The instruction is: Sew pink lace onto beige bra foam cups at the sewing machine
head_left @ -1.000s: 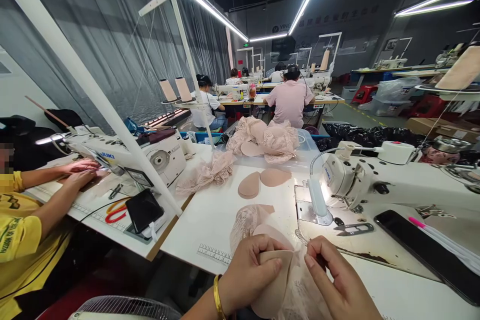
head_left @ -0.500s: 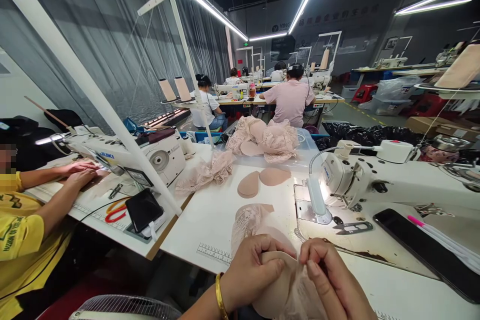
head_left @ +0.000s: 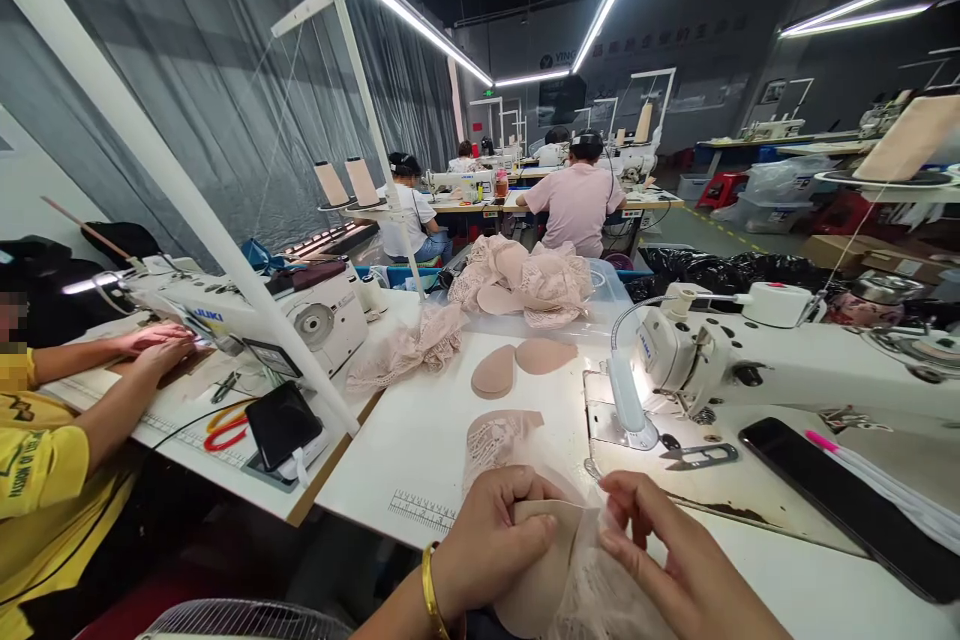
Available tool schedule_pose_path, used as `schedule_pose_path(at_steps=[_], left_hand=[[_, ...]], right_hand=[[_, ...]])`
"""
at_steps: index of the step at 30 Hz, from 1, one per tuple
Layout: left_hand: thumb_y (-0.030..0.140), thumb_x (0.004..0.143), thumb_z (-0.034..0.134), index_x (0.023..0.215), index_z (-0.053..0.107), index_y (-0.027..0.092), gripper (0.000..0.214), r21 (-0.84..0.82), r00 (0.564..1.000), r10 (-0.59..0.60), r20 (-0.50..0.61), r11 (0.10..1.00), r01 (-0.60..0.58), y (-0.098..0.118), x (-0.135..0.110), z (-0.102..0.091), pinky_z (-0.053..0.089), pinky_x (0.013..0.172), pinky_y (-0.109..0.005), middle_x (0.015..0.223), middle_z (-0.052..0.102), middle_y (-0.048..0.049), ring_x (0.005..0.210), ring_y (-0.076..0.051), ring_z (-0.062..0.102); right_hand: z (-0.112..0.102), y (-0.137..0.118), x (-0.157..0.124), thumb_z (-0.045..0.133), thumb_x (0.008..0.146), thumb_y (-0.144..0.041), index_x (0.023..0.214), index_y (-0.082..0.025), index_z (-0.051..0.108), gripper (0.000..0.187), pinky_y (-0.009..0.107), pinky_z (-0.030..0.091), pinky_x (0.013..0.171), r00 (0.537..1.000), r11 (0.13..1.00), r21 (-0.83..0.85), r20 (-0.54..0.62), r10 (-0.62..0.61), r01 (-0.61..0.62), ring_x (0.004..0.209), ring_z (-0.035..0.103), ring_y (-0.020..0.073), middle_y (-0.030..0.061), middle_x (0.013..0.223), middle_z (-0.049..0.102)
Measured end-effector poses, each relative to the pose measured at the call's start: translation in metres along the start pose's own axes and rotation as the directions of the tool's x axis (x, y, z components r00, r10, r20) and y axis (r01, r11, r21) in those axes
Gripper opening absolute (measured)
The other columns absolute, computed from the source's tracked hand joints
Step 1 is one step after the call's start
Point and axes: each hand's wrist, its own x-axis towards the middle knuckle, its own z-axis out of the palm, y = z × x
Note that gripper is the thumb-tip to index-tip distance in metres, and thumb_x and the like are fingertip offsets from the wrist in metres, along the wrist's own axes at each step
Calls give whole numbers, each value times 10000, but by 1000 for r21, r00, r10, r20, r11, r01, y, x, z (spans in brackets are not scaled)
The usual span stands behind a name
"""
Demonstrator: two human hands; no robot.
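Taking the white sewing machine (head_left: 810, 350) as the landmark, the beige molded cup (head_left: 521, 605) and its sheer lace (head_left: 600, 595) are held up over the near edge of the worktop (head_left: 420, 430), nearer the wearer than the machine and to its left. The left hand (head_left: 502, 535) has its fingers closed on the cup, thumb on the outer face. The right hand's (head_left: 664, 555) thumb and forefinger curl at the lace by the cup's edge; whether they pinch it, I cannot tell. For neat handling, the left grip should probably be firm yet light enough not to crease the cup, while the right fingers ease the lace along the edge without stretching it. It also seems wise to keep the loose lace clear of the thread snips (head_left: 701, 457), which lie just in front of the machine.
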Motion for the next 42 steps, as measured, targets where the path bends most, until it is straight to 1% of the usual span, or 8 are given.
schedule_pose_path(at_steps=[12, 19, 23, 27, 30, 33, 38, 42], left_hand=[[158, 715, 587, 841, 797, 162, 245, 276, 987, 139, 85, 948, -157, 13, -4, 6, 476, 742, -265, 870, 793, -45, 799, -193, 690], [156, 689, 577, 701, 721, 148, 145, 300, 989, 133, 66, 943, -146, 7, -6, 0, 453, 691, -257, 830, 784, -49, 747, -176, 656], [133, 672, 570, 654, 675, 149, 108, 291, 995, 92, 32, 952, -98, 2, -5, -4, 449, 681, -253, 858, 790, -42, 764, -178, 661], [108, 667, 569, 724, 720, 156, 167, 308, 995, 96, 22, 946, -98, 5, -6, -6, 462, 682, -250, 852, 781, -33, 775, -183, 671], [90, 722, 587, 831, 751, 179, 216, 410, 980, 189, 55, 891, -194, 5, -8, 2, 485, 732, -268, 841, 766, -35, 792, -190, 687], [98, 821, 606, 893, 729, 192, 170, 528, 931, 341, 131, 771, -357, 1, -11, 15, 513, 831, -317, 904, 770, -78, 869, -225, 707], [287, 1014, 597, 914, 709, 227, 161, 256, 788, 415, 454, 787, -562, 4, -15, 22, 510, 979, -336, 1098, 786, -98, 1016, -234, 735], [492, 932, 733, 1311, 650, 235, 466, 304, 889, 380, 254, 842, -447, 13, -5, 16, 421, 1129, -412, 1372, 677, -135, 1295, -297, 608]], right_hand=[[-33, -44, 24, 645, 987, -364, 1033, -331, 659, 59, 273, 548, 755, 947, 982, -112, 298, -116, 155, 918, 651, 190, -1, 1033, 666], [-18, -42, 29, 614, 969, -463, 799, -256, 462, 308, 276, 379, 677, 886, 972, 145, 454, 99, -183, 760, 435, 167, -44, 788, 449], [-26, -10, 21, 534, 1007, -615, 796, -260, 425, 427, 270, 405, 641, 936, 953, 225, 330, 122, -204, 721, 415, 163, -45, 768, 400], [-46, 38, 17, 506, 1031, -537, 769, -270, 480, 375, 309, 460, 586, 993, 959, -281, -100, -57, 27, 645, 535, 190, -5, 747, 546], [-49, 42, 13, 640, 972, -501, 929, -293, 660, 214, 385, 554, 701, 934, 807, -533, -82, -347, 254, 859, 703, 275, 54, 980, 731], [-34, 17, 5, 684, 975, -440, 1428, -364, 555, 477, 423, 592, 955, 920, 838, -400, 41, -389, 372, 1226, 679, 282, 45, 1316, 721], [-19, -8, -2, 517, 1016, -213, 1269, -340, 631, 305, 295, 615, 871, 944, 943, -115, 146, -296, 313, 1018, 755, 183, 12, 1130, 772], [-29, -12, -4, 495, 1058, -290, 1171, -336, 680, 222, 294, 596, 890, 950, 968, 1, 197, -245, 249, 1023, 750, 191, 10, 1086, 773]])
